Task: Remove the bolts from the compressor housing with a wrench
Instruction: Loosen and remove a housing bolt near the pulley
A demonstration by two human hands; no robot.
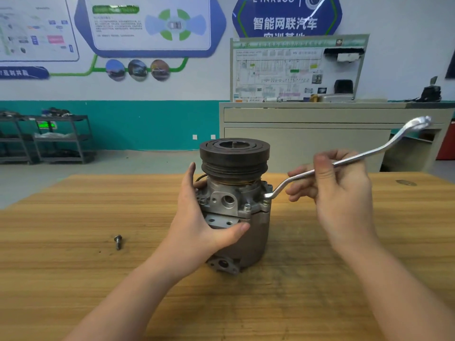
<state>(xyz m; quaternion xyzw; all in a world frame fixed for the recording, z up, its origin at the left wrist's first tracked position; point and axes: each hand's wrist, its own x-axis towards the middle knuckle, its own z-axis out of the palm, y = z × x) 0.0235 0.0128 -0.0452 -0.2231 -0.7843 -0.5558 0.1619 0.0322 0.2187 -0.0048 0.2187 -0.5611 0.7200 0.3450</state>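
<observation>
left hand (197, 217) grips compressor housing (236, 207) mid tabletop (73, 279), right hand (342, 190) pinches wrench (357, 157) on the 3 o'clock flange bolt; brace housing, seat ring fully, turn steadily.

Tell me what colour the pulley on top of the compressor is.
Dark grey, nearly black; the pulley shows in the head view.

Bright even light, wide-angle edge distortion

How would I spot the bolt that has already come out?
Start at the grey metal compressor standing upright on the wooden table, steadied by the left hand. Look left of it: a small dark loose bolt lies flat, alone on the bare wood, while the other bolts still sit in the housing.
</observation>
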